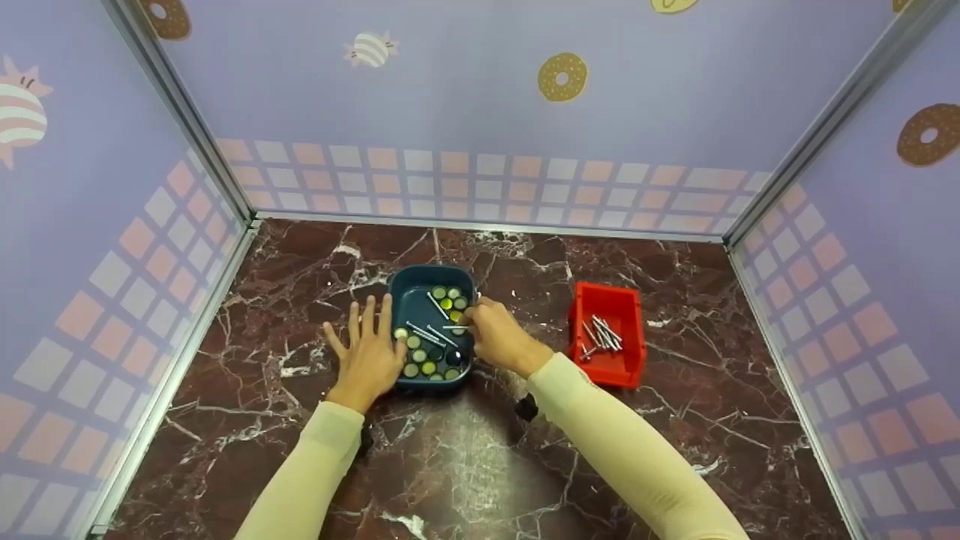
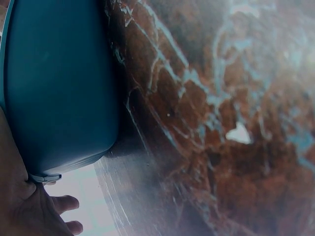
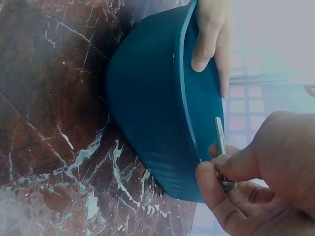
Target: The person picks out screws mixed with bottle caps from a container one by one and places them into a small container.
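Note:
A teal plastic tub (image 1: 409, 300) stands on the table and holds several screws (image 1: 425, 334) among round disc-like pieces (image 1: 428, 367), some yellow-topped. My left hand (image 1: 367, 356) rests along its left rim, fingers spread and straight, the thumb over the edge and inside. At the right rim my right hand (image 1: 501, 335) pinches one metal screw (image 3: 220, 137) between thumb and forefinger. In the right wrist view its threaded end points up and its head sits below the fingertips. The left wrist view shows mainly the outer wall of the tub (image 2: 61, 88).
To the right stands a red plastic bin (image 1: 628, 341) with a bunch of silver screws (image 1: 602, 335) in it. The table (image 1: 465, 465) is dark red and marbled. Patterned panels (image 1: 487, 90) with metal edge rails enclose it at the back and both sides.

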`<action>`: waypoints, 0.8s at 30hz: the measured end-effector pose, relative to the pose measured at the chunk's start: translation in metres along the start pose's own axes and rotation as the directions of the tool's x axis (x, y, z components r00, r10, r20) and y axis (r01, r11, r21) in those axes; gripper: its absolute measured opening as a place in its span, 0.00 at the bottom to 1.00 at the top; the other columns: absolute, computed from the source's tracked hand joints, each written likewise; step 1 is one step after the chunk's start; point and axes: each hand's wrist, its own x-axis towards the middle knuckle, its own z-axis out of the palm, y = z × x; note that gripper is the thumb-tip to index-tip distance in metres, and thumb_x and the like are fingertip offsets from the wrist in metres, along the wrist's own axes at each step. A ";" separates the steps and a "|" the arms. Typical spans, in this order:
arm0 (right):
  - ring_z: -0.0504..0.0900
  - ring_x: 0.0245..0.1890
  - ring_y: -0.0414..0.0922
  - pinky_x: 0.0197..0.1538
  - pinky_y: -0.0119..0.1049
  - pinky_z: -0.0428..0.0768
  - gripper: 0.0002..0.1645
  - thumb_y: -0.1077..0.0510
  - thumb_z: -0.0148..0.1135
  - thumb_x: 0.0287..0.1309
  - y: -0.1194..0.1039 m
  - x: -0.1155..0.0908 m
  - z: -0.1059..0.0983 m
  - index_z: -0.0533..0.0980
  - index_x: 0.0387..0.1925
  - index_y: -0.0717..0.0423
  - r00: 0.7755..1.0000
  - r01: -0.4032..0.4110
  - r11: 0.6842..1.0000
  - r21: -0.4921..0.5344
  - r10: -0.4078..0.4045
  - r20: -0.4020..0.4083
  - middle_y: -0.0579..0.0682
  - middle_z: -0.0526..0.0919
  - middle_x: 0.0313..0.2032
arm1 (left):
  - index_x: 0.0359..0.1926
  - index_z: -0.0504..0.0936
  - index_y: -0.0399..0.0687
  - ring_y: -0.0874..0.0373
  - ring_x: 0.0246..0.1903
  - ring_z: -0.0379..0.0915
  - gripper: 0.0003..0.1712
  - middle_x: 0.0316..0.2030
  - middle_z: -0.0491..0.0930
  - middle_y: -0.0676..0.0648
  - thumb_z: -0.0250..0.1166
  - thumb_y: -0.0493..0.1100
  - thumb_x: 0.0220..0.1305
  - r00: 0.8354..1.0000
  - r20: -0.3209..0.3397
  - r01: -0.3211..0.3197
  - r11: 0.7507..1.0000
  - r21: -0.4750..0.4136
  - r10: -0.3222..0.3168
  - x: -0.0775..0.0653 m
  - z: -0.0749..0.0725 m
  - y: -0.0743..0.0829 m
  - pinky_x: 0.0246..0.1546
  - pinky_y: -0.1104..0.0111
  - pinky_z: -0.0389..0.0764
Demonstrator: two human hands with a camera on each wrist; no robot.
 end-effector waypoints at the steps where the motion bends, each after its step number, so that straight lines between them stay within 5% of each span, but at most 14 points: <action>1: 0.91 0.48 0.62 0.55 0.58 0.93 0.12 0.75 0.67 0.67 0.001 -0.001 0.000 0.93 0.45 0.68 1.000 0.004 1.000 0.001 -0.004 -0.005 0.65 0.91 0.45 | 0.98 0.46 0.51 0.28 0.96 0.35 0.48 0.96 0.46 0.34 0.57 0.54 0.90 1.000 0.002 0.000 1.000 0.002 0.000 0.000 0.000 0.000 0.85 0.16 0.26; 7: 0.90 0.46 0.60 0.52 0.58 0.92 0.13 0.75 0.71 0.64 0.003 -0.009 -0.005 0.93 0.46 0.65 1.000 -0.002 1.000 0.007 0.002 -0.030 0.65 0.91 0.44 | 0.98 0.45 0.52 0.29 0.96 0.34 0.48 0.96 0.45 0.34 0.57 0.54 0.90 1.000 0.011 0.002 1.000 0.002 -0.002 -0.001 -0.002 0.001 0.86 0.17 0.25; 16: 0.88 0.41 0.57 0.46 0.56 0.91 0.15 0.78 0.64 0.64 0.008 -0.023 -0.014 0.88 0.48 0.68 0.996 -0.022 1.000 -0.010 0.021 -0.091 0.63 0.89 0.42 | 0.98 0.45 0.52 0.29 0.96 0.34 0.48 0.96 0.44 0.34 0.56 0.53 0.90 1.000 0.013 0.002 1.000 0.001 -0.002 -0.001 -0.002 -0.001 0.86 0.17 0.24; 24: 0.83 0.38 0.50 0.41 0.46 0.86 0.14 0.78 0.64 0.60 0.018 -0.035 -0.022 0.86 0.46 0.68 0.992 -0.032 0.999 -0.010 0.031 -0.122 0.61 0.87 0.41 | 0.97 0.48 0.50 0.27 0.96 0.35 0.47 0.95 0.47 0.33 0.58 0.52 0.90 1.000 -0.003 -0.012 0.999 -0.035 0.012 -0.002 -0.002 0.000 0.84 0.15 0.24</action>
